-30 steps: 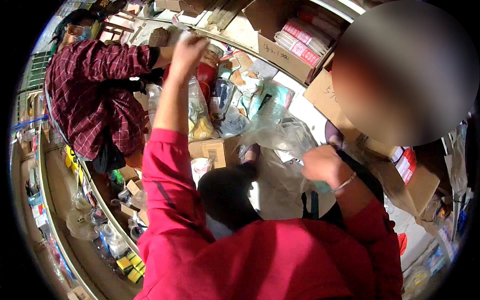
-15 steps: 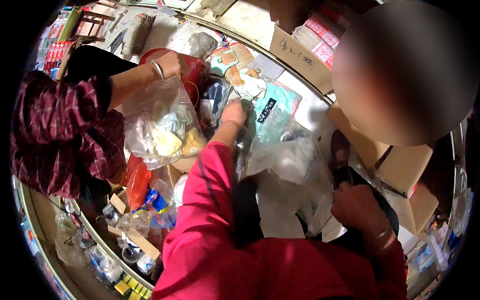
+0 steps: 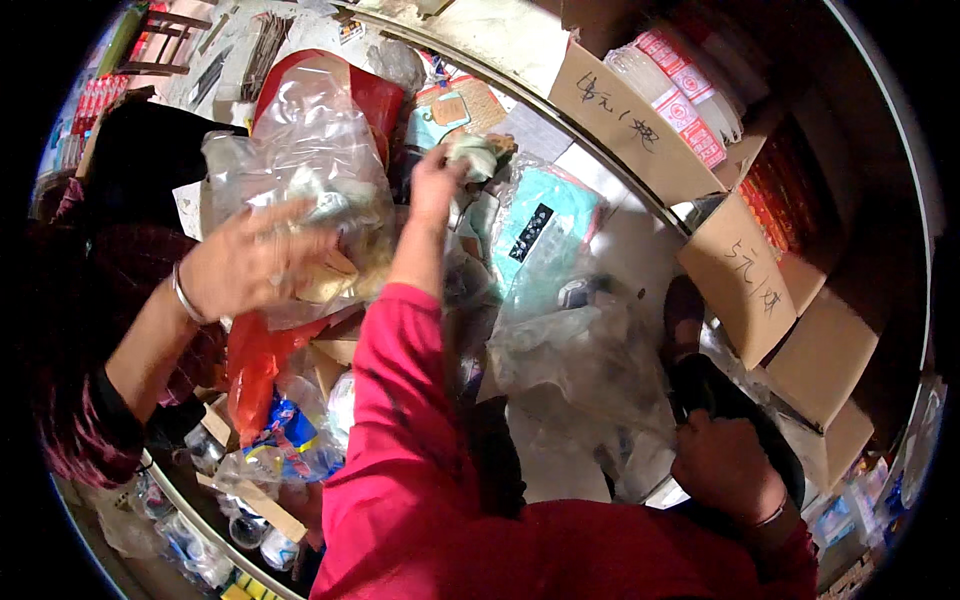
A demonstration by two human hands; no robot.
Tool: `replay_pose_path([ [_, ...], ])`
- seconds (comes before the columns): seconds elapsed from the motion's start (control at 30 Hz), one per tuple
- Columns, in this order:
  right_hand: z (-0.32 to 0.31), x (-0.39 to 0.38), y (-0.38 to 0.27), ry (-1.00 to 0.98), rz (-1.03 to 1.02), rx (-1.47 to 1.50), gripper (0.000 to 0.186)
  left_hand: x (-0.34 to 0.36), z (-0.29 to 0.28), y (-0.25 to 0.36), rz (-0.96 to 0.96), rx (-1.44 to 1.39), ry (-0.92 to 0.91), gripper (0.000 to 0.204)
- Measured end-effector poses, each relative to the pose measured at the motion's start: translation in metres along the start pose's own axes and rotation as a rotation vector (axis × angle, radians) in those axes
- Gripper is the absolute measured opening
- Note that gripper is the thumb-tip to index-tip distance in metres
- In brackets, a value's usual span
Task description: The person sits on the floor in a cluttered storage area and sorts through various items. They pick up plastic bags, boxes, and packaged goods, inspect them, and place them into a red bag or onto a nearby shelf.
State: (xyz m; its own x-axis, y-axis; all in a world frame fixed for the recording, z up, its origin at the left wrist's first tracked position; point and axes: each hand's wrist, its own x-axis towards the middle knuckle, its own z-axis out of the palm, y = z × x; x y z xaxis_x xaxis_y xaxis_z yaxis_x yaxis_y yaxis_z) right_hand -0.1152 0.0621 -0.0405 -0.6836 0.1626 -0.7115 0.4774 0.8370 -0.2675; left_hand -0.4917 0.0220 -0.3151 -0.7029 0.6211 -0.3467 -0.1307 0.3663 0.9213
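Observation:
My left hand (image 3: pixel 432 185) reaches forward, its fingers closed on a crumpled pale green cloth (image 3: pixel 476 157). Beside it lies a clear bag (image 3: pixel 545 215) with folded turquoise fabric and a dark label. Over my lap spreads a large clear plastic bag (image 3: pixel 580 365), partly see-through. My right hand (image 3: pixel 728 465) is curled into a fist by my right knee, right of that bag; whatever its fingers may hold is hidden. Left of my left arm, a clear bag of pale cloth items (image 3: pixel 335 200) lies on a red seat or stool (image 3: pixel 372 100). Another person's hand (image 3: pixel 255 260), blurred, hovers over that bag.
Open cardboard boxes (image 3: pixel 745 280) with red and white packs (image 3: pixel 680 90) line the right side. A red plastic bag (image 3: pixel 252 370) and small wrapped goods are at lower left. Flat pieces (image 3: pixel 445 110) lie ahead of my left hand. A metal rail curves behind.
My left hand has moved forward and taken hold of the pale green cloth. The other person's hand has left the red seat and come nearer, over the bag. My right fist stays by my knee.

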Motion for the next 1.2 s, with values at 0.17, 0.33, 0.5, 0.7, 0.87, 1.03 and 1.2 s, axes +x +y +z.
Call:
replay_pose_path([
  [0.17, 0.000, -0.003, -0.001, 0.016, -0.027, 0.019, 0.010, -0.027, -0.037, 0.034, -0.149, -0.893, -0.327, 0.042],
  [0.33, 0.004, -0.007, 0.000, 0.033, -0.069, 0.000, 0.010, -0.049, -0.047, 0.035, -0.209, -1.089, -0.405, 0.049],
  [0.5, 0.010, -0.008, -0.001, -0.011, -0.042, -0.084, 0.012, -0.072, -0.046, 0.045, -0.186, -0.963, -0.371, 0.044],
  [0.7, 0.001, -0.007, 0.001, 0.022, 0.030, 0.028, 0.016, -0.104, -0.053, 0.075, -0.218, -1.196, -0.468, 0.048],
  [0.87, 0.006, -0.007, 0.012, 0.128, 0.066, 0.066, 0.020, -0.147, -0.058, 0.125, -0.179, -1.247, -0.452, 0.046],
  [1.03, 0.022, 0.004, 0.025, 0.232, 0.003, 0.006, 0.024, -0.187, -0.063, 0.174, -0.084, -0.294, -0.123, 0.024],
  [1.2, 0.036, 0.016, 0.032, 0.397, -0.110, 0.007, 0.024, -0.205, -0.093, 0.197, -0.214, -0.619, -0.148, 0.033],
])
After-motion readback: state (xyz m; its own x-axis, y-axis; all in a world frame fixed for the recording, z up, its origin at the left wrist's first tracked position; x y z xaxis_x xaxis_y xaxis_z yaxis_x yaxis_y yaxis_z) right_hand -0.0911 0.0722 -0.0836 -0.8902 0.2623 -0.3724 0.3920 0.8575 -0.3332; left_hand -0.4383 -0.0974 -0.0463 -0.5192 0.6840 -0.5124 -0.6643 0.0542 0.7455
